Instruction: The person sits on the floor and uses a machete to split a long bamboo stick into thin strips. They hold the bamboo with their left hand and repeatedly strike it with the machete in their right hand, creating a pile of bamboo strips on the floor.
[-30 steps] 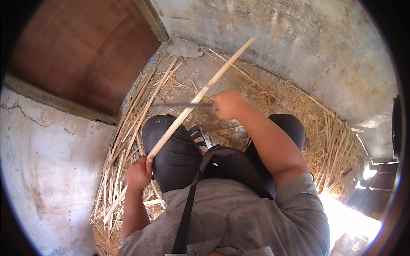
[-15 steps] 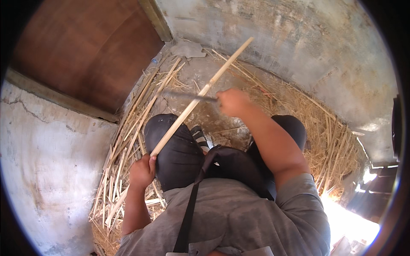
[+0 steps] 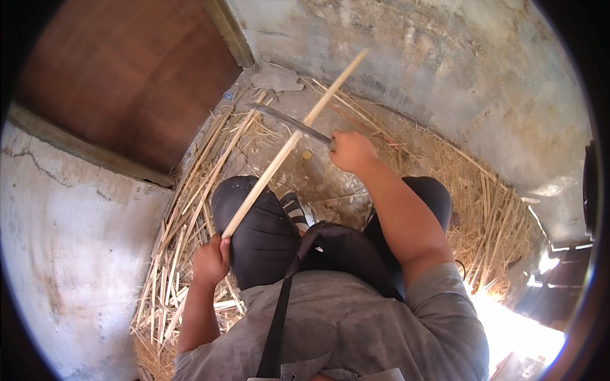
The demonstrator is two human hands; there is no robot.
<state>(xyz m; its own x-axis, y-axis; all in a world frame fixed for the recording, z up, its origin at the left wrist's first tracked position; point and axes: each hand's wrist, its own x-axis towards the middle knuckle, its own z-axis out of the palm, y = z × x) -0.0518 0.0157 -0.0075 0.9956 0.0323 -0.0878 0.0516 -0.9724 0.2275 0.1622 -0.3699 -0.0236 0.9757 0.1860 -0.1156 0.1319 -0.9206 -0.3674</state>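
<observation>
L. hand [image 3: 211,260]: pale strip [image 3: 273,167] grasped nr. its lower end by fingers [image 3: 223,246].
R. hand [image 3: 353,152]: knife [image 3: 279,117] gripped in closed fingers.
Strip: held aslant over l. knee [image 3: 230,197].
Knife: placed across strip, shifted farther up vs. 0.5 s ago.

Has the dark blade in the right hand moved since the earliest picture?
Yes: the dark blade has shifted up the view, its tip now nearer the flat grey piece beyond it.

The person's left hand [image 3: 210,260] is closed beside the left thigh [image 3: 257,254], thumb [image 3: 225,245] inward. The right arm [image 3: 406,219] reaches forward, elbow [image 3: 435,254] bent, the right hand [image 3: 352,152] curled tight beyond the knees [image 3: 236,193]
</observation>
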